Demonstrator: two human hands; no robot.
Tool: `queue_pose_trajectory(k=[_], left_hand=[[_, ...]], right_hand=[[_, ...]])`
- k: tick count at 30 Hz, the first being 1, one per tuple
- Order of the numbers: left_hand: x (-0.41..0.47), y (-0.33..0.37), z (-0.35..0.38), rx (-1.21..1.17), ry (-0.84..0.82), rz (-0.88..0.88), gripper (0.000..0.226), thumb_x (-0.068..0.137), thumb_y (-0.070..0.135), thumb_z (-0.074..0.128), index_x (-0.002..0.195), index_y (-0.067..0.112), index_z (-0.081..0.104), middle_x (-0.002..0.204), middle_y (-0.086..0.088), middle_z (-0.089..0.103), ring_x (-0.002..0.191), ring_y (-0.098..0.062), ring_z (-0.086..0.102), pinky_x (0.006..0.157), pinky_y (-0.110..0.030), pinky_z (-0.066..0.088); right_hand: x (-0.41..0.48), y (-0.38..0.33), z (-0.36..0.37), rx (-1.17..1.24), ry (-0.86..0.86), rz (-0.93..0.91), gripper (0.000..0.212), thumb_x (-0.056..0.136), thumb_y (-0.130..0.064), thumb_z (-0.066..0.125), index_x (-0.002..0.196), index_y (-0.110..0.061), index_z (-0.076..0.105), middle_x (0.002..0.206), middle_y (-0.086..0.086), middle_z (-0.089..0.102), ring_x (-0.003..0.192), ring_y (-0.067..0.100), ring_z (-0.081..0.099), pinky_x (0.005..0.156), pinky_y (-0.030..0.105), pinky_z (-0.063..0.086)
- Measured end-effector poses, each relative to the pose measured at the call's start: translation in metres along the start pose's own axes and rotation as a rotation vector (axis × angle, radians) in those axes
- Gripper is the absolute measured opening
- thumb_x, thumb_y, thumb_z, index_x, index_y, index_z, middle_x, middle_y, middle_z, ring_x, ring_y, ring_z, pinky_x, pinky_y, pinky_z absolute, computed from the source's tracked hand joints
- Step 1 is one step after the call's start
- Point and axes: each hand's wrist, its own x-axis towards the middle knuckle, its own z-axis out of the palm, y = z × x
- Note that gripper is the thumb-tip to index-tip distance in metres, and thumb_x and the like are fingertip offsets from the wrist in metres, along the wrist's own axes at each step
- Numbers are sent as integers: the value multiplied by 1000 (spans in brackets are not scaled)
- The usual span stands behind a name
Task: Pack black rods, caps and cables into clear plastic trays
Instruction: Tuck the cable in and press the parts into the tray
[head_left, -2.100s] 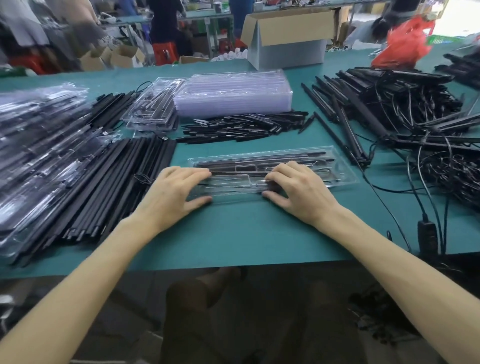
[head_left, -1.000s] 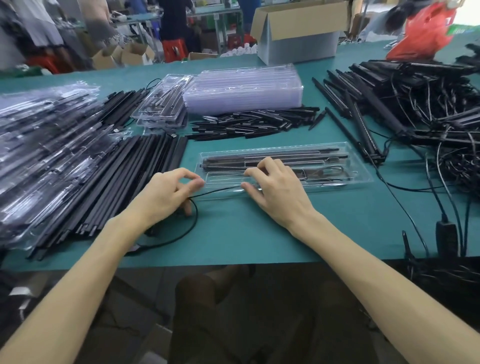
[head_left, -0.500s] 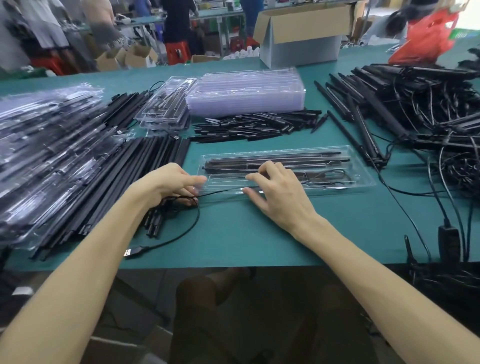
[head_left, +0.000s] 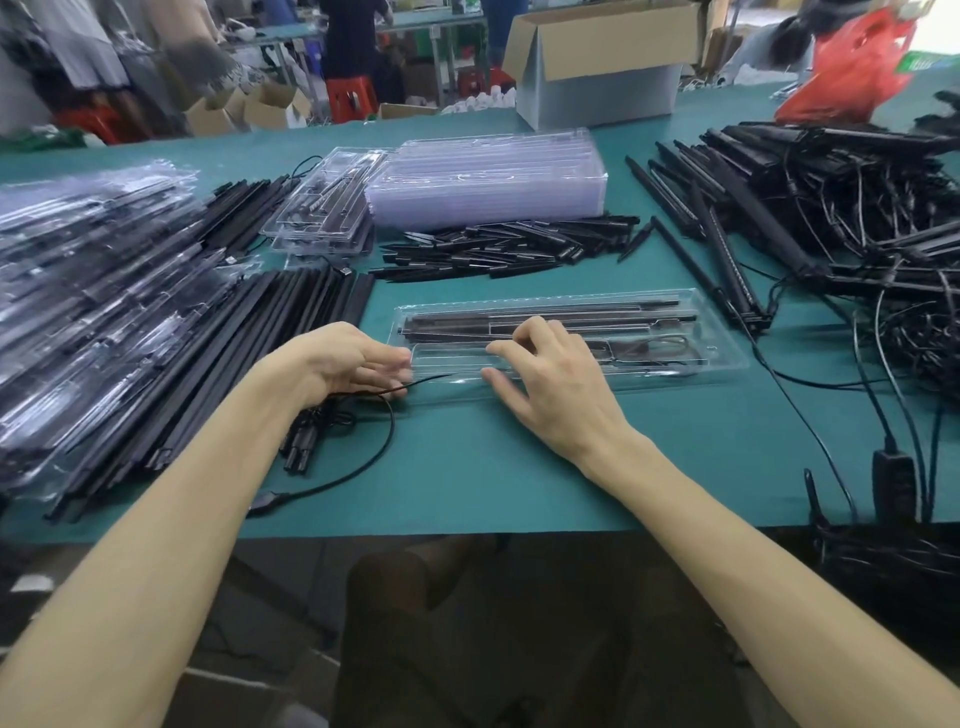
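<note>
Teal workbench, busy floor behind
An open cardboard box (head_left: 618, 41) stands at the teal table (head_left: 519, 467)'s far edge, with a red plastic bag (head_left: 852, 73) to its right. Beyond the table are a red stool (head_left: 350, 96) and small open cartons (head_left: 270, 106).

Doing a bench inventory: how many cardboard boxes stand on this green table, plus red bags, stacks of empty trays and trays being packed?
Cardboard box: 1
Red bag: 1
Stack of empty trays: 1
Tray being packed: 1
Total: 4

Teal worktable (head_left: 519, 467); cardboard box (head_left: 608, 41) behind; red stool (head_left: 350, 96) beyond.
</note>
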Motion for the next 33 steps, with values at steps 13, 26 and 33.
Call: queue_pose_trajectory(k=[13, 26, 33], left_hand=[[-4, 2, -7, -23, -106, -25, 24, 94, 11, 66, 110, -6, 68, 104, -23, 74, 88, -27, 76, 73, -24, 62], [-1, 1, -3, 21, -64, 9, 19, 85, 12, 76, 97, -3, 72, 97, -19, 76, 81, -20, 77, 65, -19, 59], [1, 2, 0, 87, -24, 2, 17, 86, 10, 76, 92, -5, 71, 88, -16, 77, 72, -18, 76, 63, -19, 58]], right_hand=[[0, 0, -2, 0, 34, 7, 28, 101, -34, 57, 113, -12, 69, 102, 9, 57, 91, 26, 55, 80, 38, 46], [-1, 0, -3, -8, 40, 8, 26, 102, -32, 55, 110, -11, 70, 101, 9, 58, 91, 27, 56, 79, 39, 47], [-2, 0, -5, -2, 7, 5, 29, 102, -33, 56, 114, -11, 69, 104, 9, 58, 94, 27, 56, 82, 40, 47]])
